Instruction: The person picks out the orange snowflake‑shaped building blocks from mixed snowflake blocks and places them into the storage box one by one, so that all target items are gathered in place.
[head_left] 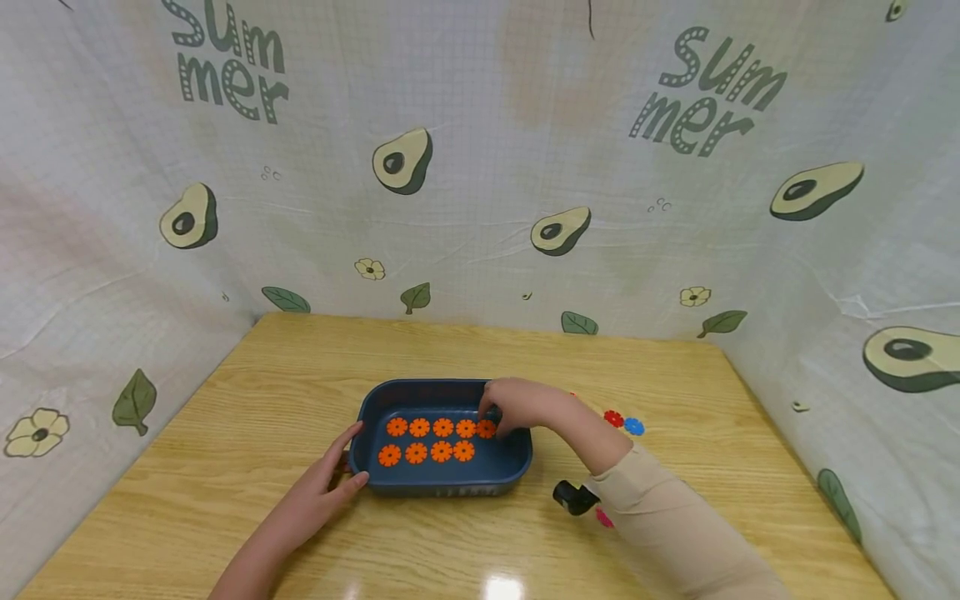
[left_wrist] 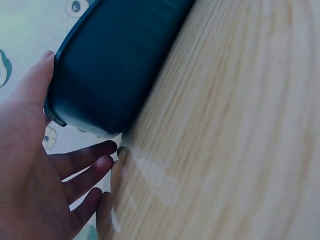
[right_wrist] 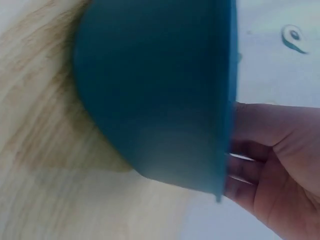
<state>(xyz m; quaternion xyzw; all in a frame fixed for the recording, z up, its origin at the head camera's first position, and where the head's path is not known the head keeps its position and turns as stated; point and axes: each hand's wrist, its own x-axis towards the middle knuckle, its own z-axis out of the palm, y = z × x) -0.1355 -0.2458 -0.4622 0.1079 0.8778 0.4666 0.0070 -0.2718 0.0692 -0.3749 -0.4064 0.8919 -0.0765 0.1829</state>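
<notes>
A dark blue rectangular tray (head_left: 442, 490) stands on the table, with several orange notched plastic discs (head_left: 416, 452) laid flat in two rows inside. My left hand (head_left: 330, 483) is at the tray's left end, thumb and forefinger spread along its side. In the left wrist view the thumb reaches the rim and the other fingers extend loosely below. Over the tray's right end, my right hand (head_left: 517, 404) reaches inside, thumb and fingers around the rightmost orange disc (head_left: 486, 429) of the back row. The tray wall (right_wrist: 160, 100) hides those fingertips in the right wrist view.
Right of the tray lie a red disc (head_left: 613, 418) and a blue disc (head_left: 633, 427). A small black object (head_left: 573, 497) and a pink disc (head_left: 604, 517) show beside the right sleeve (head_left: 660, 508). A printed cloth (head_left: 465, 225) hangs behind the wooden table (head_left: 300, 358).
</notes>
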